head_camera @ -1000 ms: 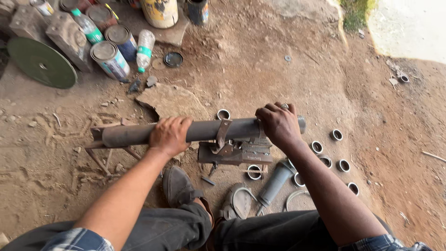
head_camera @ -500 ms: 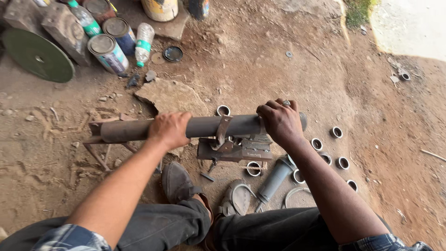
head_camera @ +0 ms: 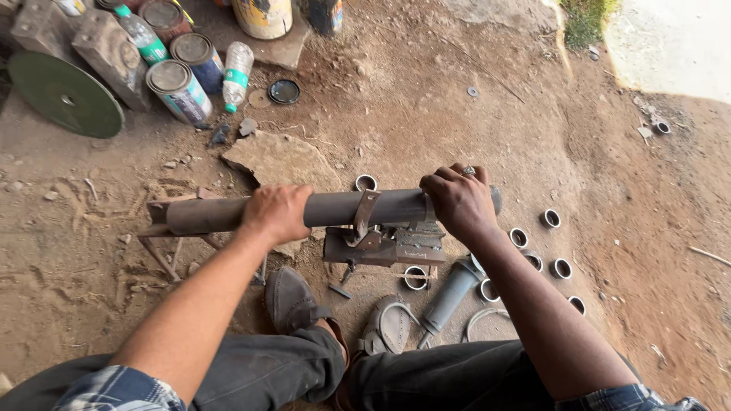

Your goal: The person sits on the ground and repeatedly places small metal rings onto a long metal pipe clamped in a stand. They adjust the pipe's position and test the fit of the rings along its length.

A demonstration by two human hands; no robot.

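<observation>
Left hand (head_camera: pixel 278 213) and right hand (head_camera: pixel 459 202) both grip a grey pipe (head_camera: pixel 335 208) lying level in a vise (head_camera: pixel 384 242) on the dirt floor. Upper left: cans (head_camera: pixel 180 91) with pale labels, a green-labelled clear bottle (head_camera: pixel 236 72), a green disc (head_camera: pixel 65 93).

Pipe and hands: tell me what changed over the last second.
Very little. The left hand and right hand keep their grip on the pipe, which stays lying across the clamp. Neither hand visibly slid along it. The view only drifted a little, so the cans and green disc sit slightly differently in the picture. The rings and grinder on the ground lie as before.
</observation>
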